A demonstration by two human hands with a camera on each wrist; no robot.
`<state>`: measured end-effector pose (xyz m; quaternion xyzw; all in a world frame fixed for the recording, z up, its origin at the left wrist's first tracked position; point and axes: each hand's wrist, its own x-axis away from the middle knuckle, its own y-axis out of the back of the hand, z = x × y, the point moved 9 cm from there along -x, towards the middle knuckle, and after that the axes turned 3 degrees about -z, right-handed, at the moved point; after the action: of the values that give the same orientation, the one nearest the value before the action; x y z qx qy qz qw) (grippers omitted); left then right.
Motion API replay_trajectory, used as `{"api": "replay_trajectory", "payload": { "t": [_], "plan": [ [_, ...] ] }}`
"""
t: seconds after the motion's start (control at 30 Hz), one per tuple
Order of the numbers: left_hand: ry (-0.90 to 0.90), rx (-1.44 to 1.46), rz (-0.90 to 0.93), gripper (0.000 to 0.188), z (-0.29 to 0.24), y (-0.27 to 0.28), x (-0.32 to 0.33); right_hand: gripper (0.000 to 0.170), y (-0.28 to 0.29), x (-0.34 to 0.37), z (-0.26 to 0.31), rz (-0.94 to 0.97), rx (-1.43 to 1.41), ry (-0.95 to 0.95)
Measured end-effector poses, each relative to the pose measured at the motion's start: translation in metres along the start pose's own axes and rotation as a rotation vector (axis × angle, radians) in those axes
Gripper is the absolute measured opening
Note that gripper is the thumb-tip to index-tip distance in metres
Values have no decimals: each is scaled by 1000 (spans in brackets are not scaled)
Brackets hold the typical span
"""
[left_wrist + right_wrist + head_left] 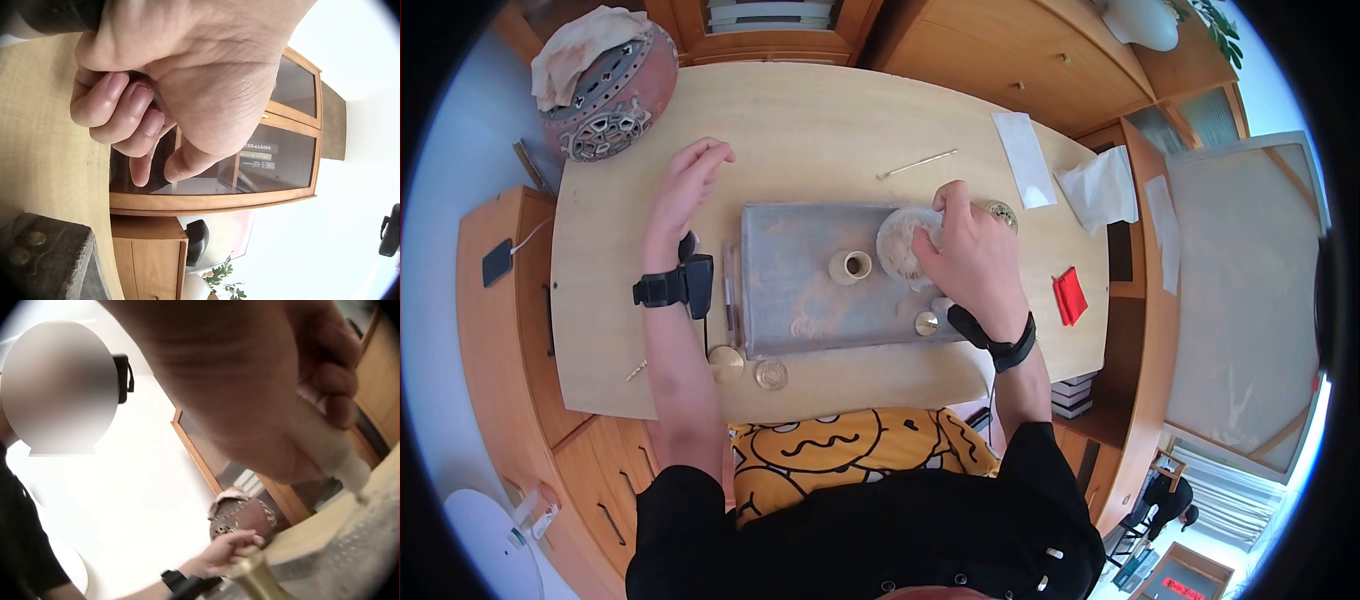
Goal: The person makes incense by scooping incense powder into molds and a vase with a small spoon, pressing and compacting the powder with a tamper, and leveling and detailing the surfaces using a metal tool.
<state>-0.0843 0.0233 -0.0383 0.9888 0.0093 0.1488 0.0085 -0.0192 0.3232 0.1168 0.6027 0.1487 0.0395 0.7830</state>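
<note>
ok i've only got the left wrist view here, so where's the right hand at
Observer: In the head view, the right hand is over the right part of a bowl with pale powder in it.

Operator: right, and what's just left of that bowl

Observer: A small brass-coloured pot stands there, a little lower in the head view, with its open mouth showing.

Operator: ok anything red around

Observer: Yes, a red cloth item lies on the table, to the right of that hand.
</note>
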Motion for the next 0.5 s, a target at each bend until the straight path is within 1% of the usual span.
{"api": "replay_trajectory", "payload": {
  "t": [0.07,0.1,0.2,0.27,0.3,0.37,0.4,0.47,0.5],
  "plan": [
    [-25,-3,-25,18,-6,3,-2,32,1,-1,-4,-1,-54,-39],
    [-11,2,-21,18,-8,1,2,32,1,0,-2,7,-56,-33],
    [4,7,0,18,-7,0,3,31,6,4,-4,-59,-105,-64],
    [-2,16,11,18,-8,-2,-1,30,-4,3,-5,27,-59,-68],
    [-10,31,8,18,-10,-2,0,30,-1,0,-4,31,-58,-58],
    [-2,36,16,17,-6,-1,5,31,14,4,-10,-22,-151,-178],
    [5,35,11,17,-5,1,1,31,9,5,-13,-31,-153,-178],
    [11,35,16,17,-4,-2,-4,31,-15,7,-6,68,-106,-41],
    [-12,19,-6,17,-6,0,-5,31,-15,3,-8,67,-103,-31]
  ]
}}
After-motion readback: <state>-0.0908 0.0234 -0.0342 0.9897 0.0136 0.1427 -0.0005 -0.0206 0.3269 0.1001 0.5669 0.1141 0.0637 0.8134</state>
